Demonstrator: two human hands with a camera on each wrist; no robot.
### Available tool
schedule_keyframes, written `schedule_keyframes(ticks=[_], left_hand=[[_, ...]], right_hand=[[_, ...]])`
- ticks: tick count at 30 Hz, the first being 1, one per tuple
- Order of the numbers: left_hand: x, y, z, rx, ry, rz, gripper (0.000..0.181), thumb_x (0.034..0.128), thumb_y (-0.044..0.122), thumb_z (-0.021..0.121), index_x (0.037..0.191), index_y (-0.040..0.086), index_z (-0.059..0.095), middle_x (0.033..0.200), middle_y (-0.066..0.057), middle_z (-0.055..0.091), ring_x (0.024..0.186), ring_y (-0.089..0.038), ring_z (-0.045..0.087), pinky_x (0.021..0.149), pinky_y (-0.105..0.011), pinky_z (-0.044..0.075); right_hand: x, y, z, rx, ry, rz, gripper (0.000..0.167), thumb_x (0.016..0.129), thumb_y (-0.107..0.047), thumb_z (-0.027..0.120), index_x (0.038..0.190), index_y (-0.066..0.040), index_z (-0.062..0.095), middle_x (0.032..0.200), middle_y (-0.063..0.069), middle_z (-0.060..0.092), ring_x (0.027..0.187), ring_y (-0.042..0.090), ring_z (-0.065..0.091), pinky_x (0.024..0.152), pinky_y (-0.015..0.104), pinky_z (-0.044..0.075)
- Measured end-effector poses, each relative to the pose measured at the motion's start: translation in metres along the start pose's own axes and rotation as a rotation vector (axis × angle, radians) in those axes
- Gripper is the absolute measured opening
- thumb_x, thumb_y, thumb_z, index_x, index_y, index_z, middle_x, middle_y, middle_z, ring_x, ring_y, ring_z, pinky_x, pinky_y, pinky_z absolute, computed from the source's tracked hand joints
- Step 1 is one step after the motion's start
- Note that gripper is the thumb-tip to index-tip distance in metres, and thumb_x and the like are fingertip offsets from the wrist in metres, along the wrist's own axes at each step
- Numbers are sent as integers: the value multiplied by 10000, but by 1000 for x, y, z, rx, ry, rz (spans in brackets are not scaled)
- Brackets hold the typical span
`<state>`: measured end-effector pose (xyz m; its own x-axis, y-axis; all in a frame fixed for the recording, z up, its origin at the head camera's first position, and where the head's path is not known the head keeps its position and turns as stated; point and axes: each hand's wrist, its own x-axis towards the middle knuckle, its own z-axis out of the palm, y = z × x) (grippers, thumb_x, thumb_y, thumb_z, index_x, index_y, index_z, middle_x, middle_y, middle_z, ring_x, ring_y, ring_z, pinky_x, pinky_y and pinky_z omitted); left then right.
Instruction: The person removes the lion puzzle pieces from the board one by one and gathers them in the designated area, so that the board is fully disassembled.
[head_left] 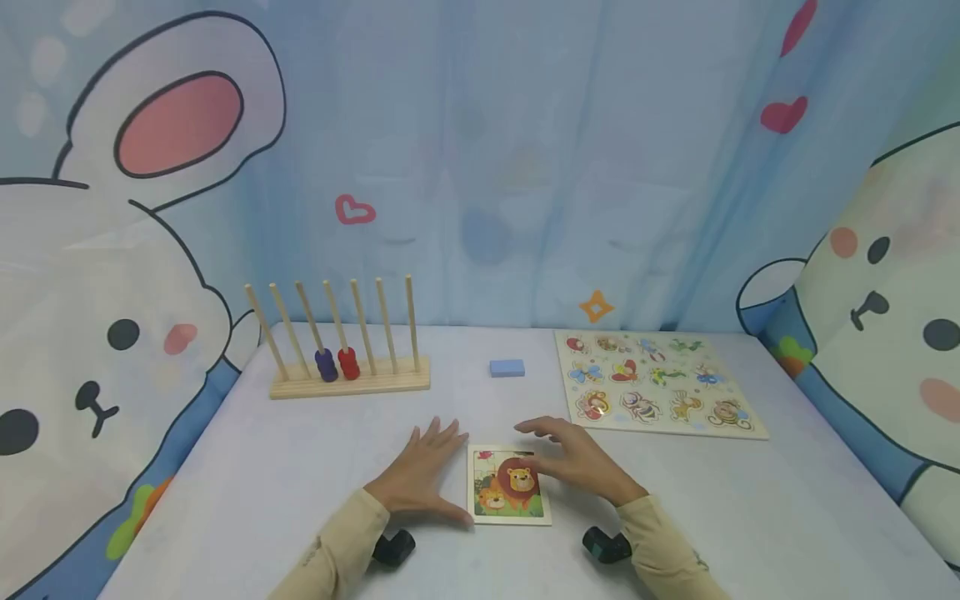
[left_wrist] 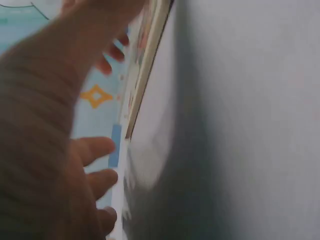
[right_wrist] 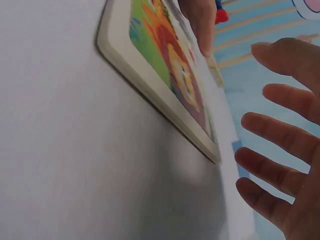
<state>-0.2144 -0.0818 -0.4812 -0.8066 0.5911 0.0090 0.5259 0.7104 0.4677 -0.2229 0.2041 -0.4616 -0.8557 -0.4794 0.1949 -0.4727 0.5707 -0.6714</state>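
A small square lion puzzle [head_left: 512,493] in a pale wooden frame lies flat on the table. My left hand [head_left: 422,475] is at its left side, fingers spread, the thumb near the lower left corner; whether it touches the frame I cannot tell. My right hand [head_left: 581,461] hovers over the upper right edge, its fingers apart and nothing held. From the right wrist view, the right hand [right_wrist: 285,135] is apart from the lion puzzle [right_wrist: 175,65]. In the left wrist view, the left hand [left_wrist: 82,170] has loosely extended fingers beside the frame's edge [left_wrist: 145,75].
Behind on the left stands a wooden peg rack [head_left: 375,383] with dark blue beads [head_left: 326,365] and red beads [head_left: 348,363]. A blue block [head_left: 507,368] lies at the back middle. To the right is an insect puzzle board [head_left: 652,383]. A printed curtain [head_left: 495,167] hangs behind the white table [head_left: 225,492].
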Motion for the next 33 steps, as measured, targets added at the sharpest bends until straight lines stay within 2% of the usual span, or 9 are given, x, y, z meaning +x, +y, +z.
schedule_keyframes(ticks=[5,8,13,16,21,26,33], left_hand=[[4,-1,6,52,4,18,1160,580,678,787,1497,132,332,1595,-111,167,1463,-376,48,1171,-580,28],[3,-2,6,41,17,22,1150,577,671,793,1490,133,345,1593,-120,169,1461,-387,47,1168,-584,19],[1,-1,5,21,24,25,1137,577,668,796,1485,146,352,1594,-127,162,1460,-390,39,1165,-590,8],[0,-1,6,21,21,16,1129,582,678,788,1489,169,348,1599,-108,149,1464,-372,25,1168,-576,-5],[1,-3,8,29,24,17,1120,592,688,777,1492,182,343,1603,-95,140,1465,-365,20,1169,-576,-2],[0,-3,9,34,30,28,1117,595,682,781,1492,179,345,1599,-108,149,1462,-378,34,1165,-591,14],[0,-3,10,24,34,49,1103,600,668,786,1484,166,359,1592,-130,169,1456,-402,50,1161,-605,22]], right_hand=[[17,-2,12,-2,-91,-49,435,862,-352,713,1213,-107,639,1211,18,646,1085,245,582,944,456,480],[24,-4,16,-9,-118,-56,411,856,-338,723,1201,-127,651,1189,-2,653,1073,222,577,937,444,471],[32,-6,24,-51,-128,-94,346,858,-308,726,1162,-149,683,1131,-18,667,1059,206,563,991,482,410],[35,-7,27,-82,-134,-116,309,863,-298,721,1140,-162,698,1088,-31,659,1019,175,544,950,433,425],[36,-8,32,-122,-151,-93,265,871,-305,709,1119,-212,716,1048,-59,589,974,139,483,844,337,432],[37,-8,37,-146,-156,-72,226,878,-285,686,1096,-240,728,1042,-73,545,961,128,450,808,323,412],[36,-8,39,-161,-141,-104,242,884,-151,617,1086,-231,723,1041,-56,543,950,133,461,803,329,421]])
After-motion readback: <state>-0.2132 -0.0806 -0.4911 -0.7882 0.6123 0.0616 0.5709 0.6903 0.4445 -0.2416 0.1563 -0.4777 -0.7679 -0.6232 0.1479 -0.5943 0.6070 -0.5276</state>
